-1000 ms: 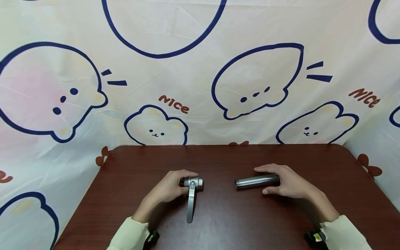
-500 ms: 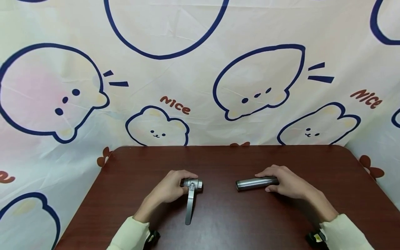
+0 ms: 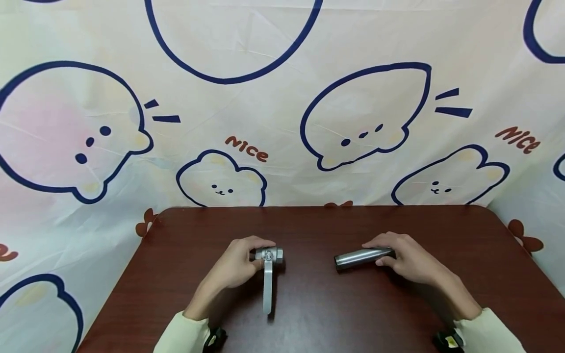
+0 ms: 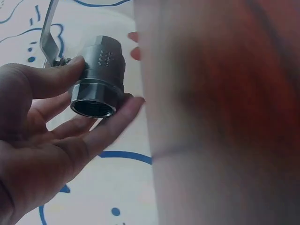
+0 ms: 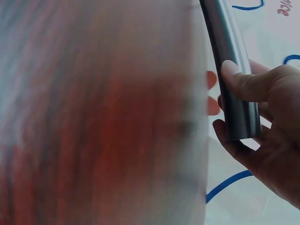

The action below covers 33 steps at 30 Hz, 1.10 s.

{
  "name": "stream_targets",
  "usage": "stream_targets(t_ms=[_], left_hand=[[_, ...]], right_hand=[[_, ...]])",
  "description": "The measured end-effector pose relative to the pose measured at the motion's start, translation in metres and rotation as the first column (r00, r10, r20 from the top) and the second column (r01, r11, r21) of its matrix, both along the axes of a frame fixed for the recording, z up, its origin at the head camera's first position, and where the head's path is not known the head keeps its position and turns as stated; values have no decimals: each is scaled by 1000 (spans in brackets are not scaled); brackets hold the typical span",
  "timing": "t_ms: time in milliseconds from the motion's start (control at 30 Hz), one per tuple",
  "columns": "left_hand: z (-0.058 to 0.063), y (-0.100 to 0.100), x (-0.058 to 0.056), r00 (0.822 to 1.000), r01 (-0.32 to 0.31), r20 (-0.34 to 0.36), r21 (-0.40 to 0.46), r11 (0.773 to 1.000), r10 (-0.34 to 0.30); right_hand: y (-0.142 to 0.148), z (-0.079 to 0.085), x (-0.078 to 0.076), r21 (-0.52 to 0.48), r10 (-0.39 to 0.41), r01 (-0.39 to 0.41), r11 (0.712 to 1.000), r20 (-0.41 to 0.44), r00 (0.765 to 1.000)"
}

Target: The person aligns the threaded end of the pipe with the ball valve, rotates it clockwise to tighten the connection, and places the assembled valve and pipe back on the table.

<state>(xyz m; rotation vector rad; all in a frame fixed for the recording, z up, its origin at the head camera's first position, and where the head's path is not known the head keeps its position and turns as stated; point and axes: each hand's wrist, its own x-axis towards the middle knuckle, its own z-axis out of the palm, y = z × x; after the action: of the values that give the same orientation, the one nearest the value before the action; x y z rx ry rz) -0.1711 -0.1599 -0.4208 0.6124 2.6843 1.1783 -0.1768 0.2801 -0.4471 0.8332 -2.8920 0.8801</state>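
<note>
My left hand [image 3: 236,262] pinches a metal ball valve [image 3: 273,254] between thumb and fingers. The valve's long flat lever [image 3: 267,289] points toward me, and its shadow falls on the table a little apart from it. In the left wrist view one threaded opening of the valve [image 4: 96,107] faces the camera. To the right, my right hand [image 3: 410,257] grips a short steel pipe [image 3: 359,258] near its right end, thumb on one side and fingers on the other. The pipe's free end faces the valve across a gap. In the right wrist view the pipe [image 5: 232,51] shows a smooth dark surface.
Both hands are over a dark reddish-brown table [image 3: 304,314] with rounded far corners. Behind it hangs a pale cloth [image 3: 282,113] printed with blue cartoon outlines. Dark devices are strapped at both wrists, by the light sleeves [image 3: 183,333].
The left hand has raised the valve slightly and shifted it a little left, its lever now straighter toward me. The right hand's fingers have closed round the pipe, which has tilted slightly.
</note>
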Motion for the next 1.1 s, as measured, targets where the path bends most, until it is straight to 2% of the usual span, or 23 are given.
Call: stream_targets(t_ms=[200, 333, 733, 1100], left_hand=[[7, 4, 1, 997, -24, -70, 90, 996, 30], [10, 7, 2, 995, -29, -87, 125, 992, 40], [17, 11, 1, 994, -51, -84, 250, 967, 74], [20, 15, -2, 995, -31, -76, 321, 947, 59]], right_hand=[[-2, 12, 9, -84, -67, 66, 994, -12, 998], [-3, 17, 15, -110, -100, 96, 989, -30, 995], [-8, 24, 20, -194, -122, 101, 976, -100, 988], [-14, 27, 21, -226, -139, 110, 968, -117, 983]])
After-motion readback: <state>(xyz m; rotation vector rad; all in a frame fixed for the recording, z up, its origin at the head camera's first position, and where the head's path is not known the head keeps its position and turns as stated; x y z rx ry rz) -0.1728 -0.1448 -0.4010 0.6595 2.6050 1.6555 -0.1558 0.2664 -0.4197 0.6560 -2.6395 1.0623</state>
